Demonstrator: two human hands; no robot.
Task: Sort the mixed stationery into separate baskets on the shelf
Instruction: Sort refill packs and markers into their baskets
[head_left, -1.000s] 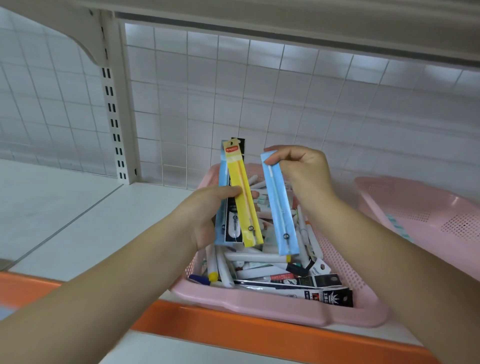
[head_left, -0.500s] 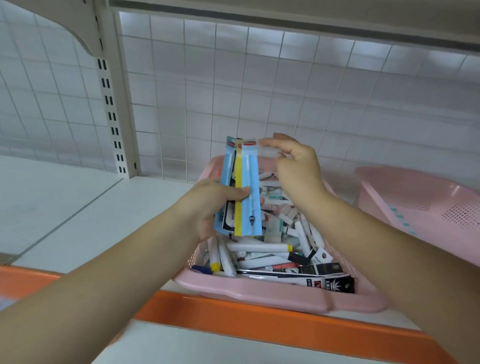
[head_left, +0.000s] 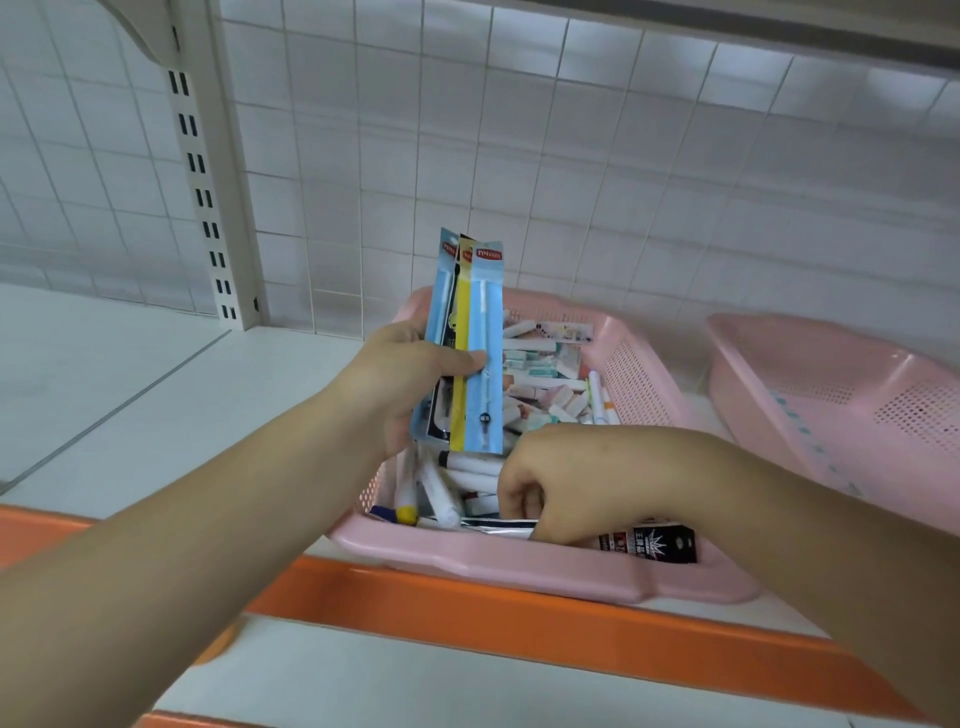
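The basket (head_left: 519, 571) holds pens (head_left: 436, 488) and erasers (head_left: 540, 364). Above it, the left hand (head_left: 400, 374) grips upright packets (head_left: 483, 353). At its front, the right hand (head_left: 582, 483) curls over a black packet (head_left: 654, 543); whether it grips, I cannot tell.

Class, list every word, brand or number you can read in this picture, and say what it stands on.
Red labels on the packets in the left hand: white print, too blurred to read.
Black packet in the basket, by the right hand: white characters, too small to read.
No text reads clearly.
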